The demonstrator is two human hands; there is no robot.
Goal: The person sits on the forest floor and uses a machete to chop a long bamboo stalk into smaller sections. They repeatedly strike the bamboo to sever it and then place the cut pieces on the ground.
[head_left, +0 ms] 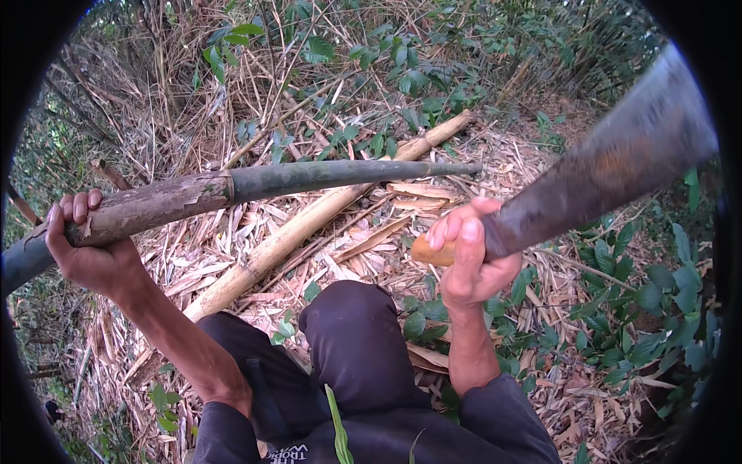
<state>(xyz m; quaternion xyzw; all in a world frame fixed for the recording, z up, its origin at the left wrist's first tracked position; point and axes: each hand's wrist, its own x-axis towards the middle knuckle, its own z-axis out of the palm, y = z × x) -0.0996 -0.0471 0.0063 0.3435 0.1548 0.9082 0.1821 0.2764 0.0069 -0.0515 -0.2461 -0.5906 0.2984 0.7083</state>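
Head view: green bamboo pole (232, 193) held level across frame above knees, left hand (85, 247) clenched round its husk-covered thick end. Right hand (471, 259) grips machete (610, 166) by yellow handle, blade raised up right. Step looks like trimming stroke; next move calls for steady pole, blade clear of left hand. Pale bamboo culm (309, 224) on leaf-littered ground (541, 371).
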